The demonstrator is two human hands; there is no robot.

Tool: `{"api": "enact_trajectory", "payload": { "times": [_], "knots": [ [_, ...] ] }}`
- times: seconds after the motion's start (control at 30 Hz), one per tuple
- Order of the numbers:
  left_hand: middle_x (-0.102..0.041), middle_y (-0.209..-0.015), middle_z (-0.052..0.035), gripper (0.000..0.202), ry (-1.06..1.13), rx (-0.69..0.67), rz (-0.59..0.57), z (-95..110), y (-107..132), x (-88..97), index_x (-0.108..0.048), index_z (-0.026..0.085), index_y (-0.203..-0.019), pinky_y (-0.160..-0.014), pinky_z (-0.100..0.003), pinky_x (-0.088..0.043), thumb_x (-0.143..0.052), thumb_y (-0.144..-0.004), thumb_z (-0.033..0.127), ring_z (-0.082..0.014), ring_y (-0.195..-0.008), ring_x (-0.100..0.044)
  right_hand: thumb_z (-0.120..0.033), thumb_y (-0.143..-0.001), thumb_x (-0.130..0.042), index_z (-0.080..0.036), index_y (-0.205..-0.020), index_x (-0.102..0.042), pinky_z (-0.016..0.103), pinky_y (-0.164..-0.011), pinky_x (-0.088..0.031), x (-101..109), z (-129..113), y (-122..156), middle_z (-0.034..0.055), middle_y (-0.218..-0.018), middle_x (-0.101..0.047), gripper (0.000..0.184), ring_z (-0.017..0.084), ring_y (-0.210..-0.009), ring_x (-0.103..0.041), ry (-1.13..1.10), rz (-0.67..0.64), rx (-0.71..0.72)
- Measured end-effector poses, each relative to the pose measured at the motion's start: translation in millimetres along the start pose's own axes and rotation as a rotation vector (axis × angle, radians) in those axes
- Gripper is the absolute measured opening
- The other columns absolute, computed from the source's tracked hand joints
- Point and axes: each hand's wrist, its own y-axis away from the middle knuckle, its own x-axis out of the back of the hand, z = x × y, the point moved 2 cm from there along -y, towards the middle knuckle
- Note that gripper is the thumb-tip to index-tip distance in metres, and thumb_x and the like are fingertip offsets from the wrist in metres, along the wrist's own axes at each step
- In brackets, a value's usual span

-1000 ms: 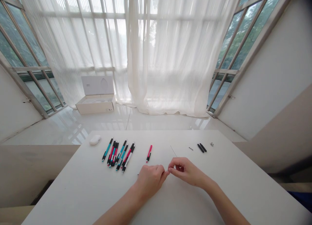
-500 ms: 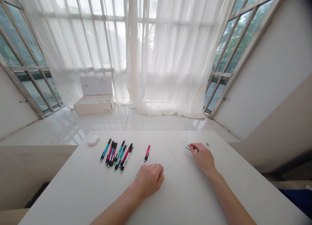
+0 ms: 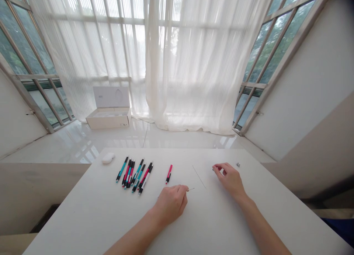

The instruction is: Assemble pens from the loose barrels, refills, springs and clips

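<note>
My left hand (image 3: 172, 203) is closed on a thin pen refill (image 3: 191, 189), whose narrow end sticks out to the right past the fingertips. Over the right part of the white table, my right hand (image 3: 228, 175) has thumb and forefinger pinched together. A tiny dark piece shows at those fingertips, too small to name. Between the hands lies a thin, straight, wire-like strip (image 3: 199, 177). Beyond my left hand rests a pink pen barrel (image 3: 169, 174) with a black clip end. Small grey metal pieces (image 3: 238, 164) lie just beyond my right hand.
Several click pens (image 3: 135, 174) in teal, pink, white and black lie in a group on the left of the table (image 3: 91, 210). A white rounded case (image 3: 108, 158) sits at the far left corner. An open white box (image 3: 109, 120) stands on the ledge by the curtain.
The view has shifted slightly, moving the table items a little to the right. Less of the small piece shows at my right fingertips. Both hands keep nearly the same pose.
</note>
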Motion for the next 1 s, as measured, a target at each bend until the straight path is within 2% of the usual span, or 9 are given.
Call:
{"api": "enact_trajectory", "payload": {
  "times": [0.07,0.2,0.3,0.47,0.57,0.67,0.83,0.9,1.0],
  "knots": [
    [-0.066,-0.078,-0.0031,0.020,0.006,0.005,-0.002,-0.3,-0.8,-0.3,-0.049,0.018,-0.105,-0.056,-0.024,-0.046,-0.033,-0.093,0.015,-0.0153,-0.065,-0.064,-0.056,-0.082,-0.050,-0.019,-0.082,-0.068,0.029,-0.059,-0.041,-0.8,-16.4,4.6,0.0052,-0.075,-0.064,0.041,0.015,-0.058,-0.047,-0.184,-0.143,0.025],
    [-0.065,-0.072,-0.0004,0.016,0.020,0.054,-0.017,-0.2,-2.2,0.0,-0.046,0.019,-0.104,-0.051,-0.022,-0.043,-0.032,-0.097,0.019,-0.0141,-0.059,-0.062,-0.052,-0.081,-0.056,-0.019,-0.090,-0.068,0.025,-0.051,-0.034,-10.4,-62.4,26.5,-0.0006,-0.063,-0.056,0.037,0.012,-0.054,-0.040,-0.408,-0.581,0.090],
    [-0.064,-0.070,0.0004,0.013,0.029,0.070,-0.012,-0.3,-2.1,-0.1,-0.046,0.019,-0.098,-0.049,-0.021,-0.040,-0.033,-0.098,0.022,-0.0136,-0.056,-0.061,-0.047,-0.079,-0.059,-0.019,-0.082,-0.069,0.024,-0.050,-0.030,-16.3,-84.4,39.3,-0.0032,-0.057,-0.050,0.030,0.010,-0.052,-0.035,-0.418,-0.689,0.132],
    [-0.063,-0.068,0.0001,0.017,-0.029,0.096,0.004,-1.4,-1.1,-1.3,-0.046,0.020,-0.090,-0.048,-0.022,-0.039,-0.032,-0.098,0.023,-0.0140,-0.055,-0.060,-0.046,-0.078,-0.061,-0.018,-0.074,-0.065,0.024,-0.047,-0.025,-12.5,-69.4,30.9,-0.0055,-0.051,-0.040,0.028,0.009,-0.050,-0.030,-0.507,-0.648,0.026],
    [-0.062,-0.065,0.0003,0.022,-0.072,0.100,0.009,-1.3,-0.5,-1.7,-0.046,0.020,-0.084,-0.047,-0.023,-0.037,-0.031,-0.098,0.023,-0.0139,-0.054,-0.059,-0.048,-0.077,-0.062,-0.018,-0.076,-0.062,0.023,-0.047,-0.026,-7.4,-59.9,23.8,-0.0038,-0.056,-0.047,0.030,0.009,-0.051,-0.034,-0.614,-0.588,-0.053],
    [-0.061,-0.064,0.0006,0.022,-0.059,0.064,0.006,-0.5,0.1,-2.4,-0.047,0.020,-0.082,-0.046,-0.023,-0.036,-0.032,-0.098,0.023,-0.0128,-0.052,-0.058,-0.053,-0.076,-0.062,-0.018,-0.079,-0.062,0.023,-0.048,-0.030,-10.9,-70.1,27.8,-0.0013,-0.062,-0.054,0.036,0.009,-0.053,-0.038,-0.709,-0.562,-0.059],
    [-0.061,-0.067,0.0002,0.016,0.001,0.046,0.018,0.6,-0.2,-0.5,-0.048,0.020,-0.085,-0.048,-0.023,-0.037,-0.037,-0.096,0.023,-0.0128,-0.054,-0.058,-0.059,-0.082,-0.053,-0.017,-0.083,-0.061,0.023,-0.047,-0.028,-24.0,-92.3,39.0,-0.0053,-0.053,-0.042,0.043,0.009,-0.049,-0.036,-0.819,-0.652,0.001],
    [-0.062,-0.072,-0.0013,0.011,0.054,0.042,0.044,1.8,-0.6,3.7,-0.049,0.019,-0.091,-0.051,-0.023,-0.040,-0.040,-0.094,0.023,-0.0136,-0.059,-0.059,-0.060,-0.083,-0.050,-0.017,-0.082,-0.059,0.023,-0.045,-0.025,-23.1,-87.0,34.6,-0.0053,-0.052,-0.042,0.045,0.008,-0.046,-0.034,-0.828,-0.590,-0.034],
    [-0.062,-0.081,-0.0059,0.017,0.138,-0.003,0.122,5.3,-0.1,13.6,-0.049,0.017,-0.102,-0.063,-0.028,-0.047,-0.035,-0.093,0.016,-0.0165,-0.071,-0.060,-0.061,-0.082,-0.050,-0.018,-0.081,-0.057,0.025,-0.046,-0.029,-16.7,-65.2,22.0,-0.0007,-0.060,-0.053,0.044,0.010,-0.047,-0.038,-0.656,-0.345,-0.076]
  ]
}}
